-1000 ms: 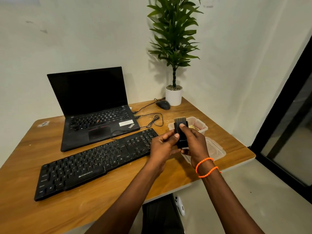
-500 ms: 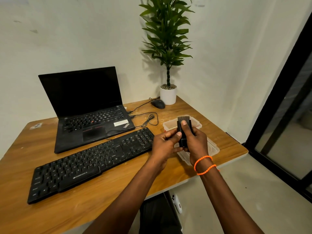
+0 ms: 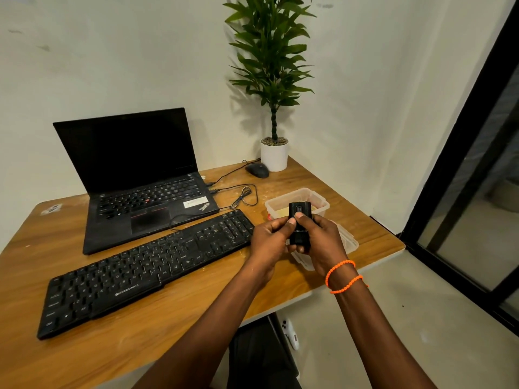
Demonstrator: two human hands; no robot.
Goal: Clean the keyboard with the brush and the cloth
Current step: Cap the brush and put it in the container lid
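A black keyboard lies slantwise across the wooden desk, in front of the laptop. Both my hands hold a small black brush upright just right of the keyboard's right end. My left hand pinches its left side with the thumb on its front. My right hand, with orange bead bracelets at the wrist, wraps its body, thumb on the front. No bristles show at the brush's top. No cloth is in view.
An open black laptop stands behind the keyboard, cables beside it. A clear plastic tub and its lid sit under my hands. A mouse and potted plant occupy the far corner. The desk edge is close on the right.
The bristles that stuck out of the brush's top a second ago are no longer visible. My hands have stayed over the plastic tub, thumbs shifting on the brush's front.
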